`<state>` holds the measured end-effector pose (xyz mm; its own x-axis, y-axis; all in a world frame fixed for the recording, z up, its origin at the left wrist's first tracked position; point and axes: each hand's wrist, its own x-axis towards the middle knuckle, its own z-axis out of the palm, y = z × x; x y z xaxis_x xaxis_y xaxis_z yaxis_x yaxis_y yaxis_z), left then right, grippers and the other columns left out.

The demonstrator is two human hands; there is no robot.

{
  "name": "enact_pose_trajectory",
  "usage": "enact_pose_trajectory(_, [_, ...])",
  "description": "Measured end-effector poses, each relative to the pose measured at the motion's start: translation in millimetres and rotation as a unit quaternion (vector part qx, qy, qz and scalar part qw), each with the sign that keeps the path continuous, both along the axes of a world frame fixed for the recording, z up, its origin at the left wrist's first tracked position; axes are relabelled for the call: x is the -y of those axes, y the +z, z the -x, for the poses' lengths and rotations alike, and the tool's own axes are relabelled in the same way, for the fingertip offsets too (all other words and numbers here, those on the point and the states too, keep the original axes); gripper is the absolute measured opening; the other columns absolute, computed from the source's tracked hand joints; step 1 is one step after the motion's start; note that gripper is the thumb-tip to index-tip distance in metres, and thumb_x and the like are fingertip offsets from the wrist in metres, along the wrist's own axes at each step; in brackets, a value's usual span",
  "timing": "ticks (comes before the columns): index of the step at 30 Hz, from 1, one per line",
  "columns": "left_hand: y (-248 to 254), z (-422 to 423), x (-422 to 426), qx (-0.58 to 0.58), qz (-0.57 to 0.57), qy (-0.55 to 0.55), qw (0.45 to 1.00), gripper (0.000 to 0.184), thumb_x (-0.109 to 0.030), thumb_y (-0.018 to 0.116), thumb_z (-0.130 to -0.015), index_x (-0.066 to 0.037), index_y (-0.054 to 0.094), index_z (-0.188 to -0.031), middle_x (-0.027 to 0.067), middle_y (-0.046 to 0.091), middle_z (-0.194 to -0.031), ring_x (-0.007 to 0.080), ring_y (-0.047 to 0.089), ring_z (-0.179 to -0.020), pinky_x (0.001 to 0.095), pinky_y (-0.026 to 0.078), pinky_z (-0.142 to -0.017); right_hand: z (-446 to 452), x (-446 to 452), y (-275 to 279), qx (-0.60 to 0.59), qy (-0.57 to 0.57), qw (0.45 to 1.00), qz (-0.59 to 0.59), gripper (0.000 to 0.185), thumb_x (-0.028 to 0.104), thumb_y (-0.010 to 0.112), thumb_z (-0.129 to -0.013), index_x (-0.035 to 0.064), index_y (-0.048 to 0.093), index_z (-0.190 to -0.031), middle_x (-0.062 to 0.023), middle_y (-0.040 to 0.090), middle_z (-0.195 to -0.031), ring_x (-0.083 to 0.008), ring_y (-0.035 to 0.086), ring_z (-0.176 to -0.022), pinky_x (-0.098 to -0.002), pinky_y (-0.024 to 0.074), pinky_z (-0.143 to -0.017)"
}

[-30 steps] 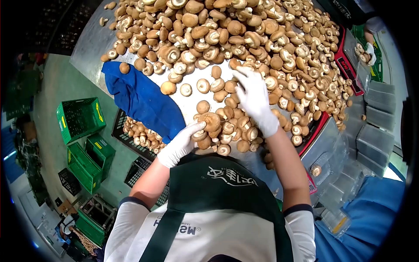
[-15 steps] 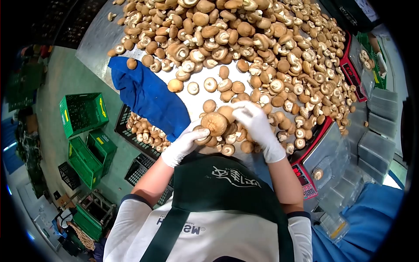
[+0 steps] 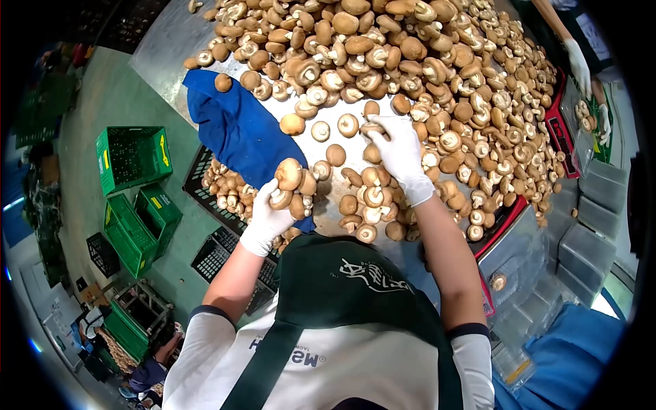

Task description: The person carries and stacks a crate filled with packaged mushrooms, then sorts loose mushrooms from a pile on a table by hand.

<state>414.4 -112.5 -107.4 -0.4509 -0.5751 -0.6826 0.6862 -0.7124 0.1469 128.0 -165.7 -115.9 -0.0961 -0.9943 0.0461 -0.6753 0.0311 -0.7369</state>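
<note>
Several brown shiitake mushrooms (image 3: 289, 175) are bunched in my gloved left hand (image 3: 268, 217), which is closed round them at the table's edge, beside the blue cloth (image 3: 236, 130). My right hand (image 3: 398, 154), also in a white glove, reaches out over the table with its fingers closed round a single shiitake mushroom (image 3: 370, 128). Part of that mushroom is hidden by the fingers. Between my hands and closer to my body lies a small group of loose mushrooms (image 3: 373, 197), some with pale stems up.
A big mushroom heap (image 3: 410, 48) covers the far table. Mushrooms fill a black crate (image 3: 198, 179) at the left edge. Green crates (image 3: 133, 179) stand on the floor. Red scales (image 3: 560, 133) and clear plastic trays (image 3: 588, 246) are at right, near a co-worker's gloved hand (image 3: 578, 67).
My left hand has moved left with its mushrooms, away from the loose group. My right hand has gone up and closed on another mushroom. A co-worker's arm has come in at top right.
</note>
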Motion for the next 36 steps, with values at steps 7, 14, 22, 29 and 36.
enact_pose_trajectory(7, [-3,-16,-2,0.043,0.029,0.001,0.999,0.058,-0.043,0.054,-0.087,-0.008,0.048,-0.133,0.0211,0.051,-0.135,0.0298,0.057,-0.093,0.0402,0.049,-0.079,18,-8,54,0.743,-0.199,0.618,-0.162,0.037,0.033,0.051,-0.098,0.0032,0.051,-0.119,-0.0141,0.058,-0.116,-0.0264,0.059,-0.107,-0.0436,0.052,-0.094])
enact_pose_trajectory(14, [-15,-19,-4,-0.001,0.054,-0.032,0.998,0.057,-0.038,0.058,-0.085,-0.004,0.049,-0.131,0.0192,0.054,-0.129,0.0294,0.057,-0.097,0.0402,0.048,-0.084,-28,-18,41,0.274,0.036,0.932,-0.235,0.031,0.022,0.055,-0.096,-0.0049,0.061,-0.11,-0.0107,0.065,-0.101,-0.0191,0.061,-0.094,-0.0283,0.048,-0.085])
enact_pose_trajectory(22, [1,-2,-13,-0.103,0.117,-0.116,0.981,0.053,-0.024,0.054,-0.091,0.005,0.044,-0.134,0.0197,0.057,-0.126,0.0292,0.058,-0.114,0.0405,0.045,-0.1,-42,-48,32,0.148,0.131,0.975,-0.104,0.037,0.02,0.044,-0.101,-0.0082,0.056,-0.122,-0.0198,0.059,-0.126,-0.0285,0.055,-0.119,-0.035,0.0408,-0.103])
enact_pose_trajectory(29, [19,8,-14,-0.059,0.178,-0.308,0.933,0.07,-0.038,0.066,-0.078,0.005,0.048,-0.13,0.0193,0.063,-0.112,0.0276,0.064,-0.092,0.0355,0.05,-0.087,-62,-73,72,0.161,0.148,0.938,-0.271,0.04,0.029,0.042,-0.103,0.0086,0.049,-0.136,-0.0198,0.059,-0.128,-0.0307,0.055,-0.122,-0.0358,0.041,-0.103])
enact_pose_trajectory(36, [15,-9,-36,-0.107,0.207,-0.342,0.91,0.065,-0.03,0.065,-0.084,0.007,0.046,-0.134,0.0164,0.062,-0.117,0.0242,0.064,-0.097,0.034,0.049,-0.09,-38,-75,51,0.127,0.101,0.964,-0.209,0.036,0.027,0.056,-0.093,0.0088,0.06,-0.124,-0.0136,0.064,-0.113,-0.0287,0.059,-0.106,-0.0379,0.0471,-0.09])
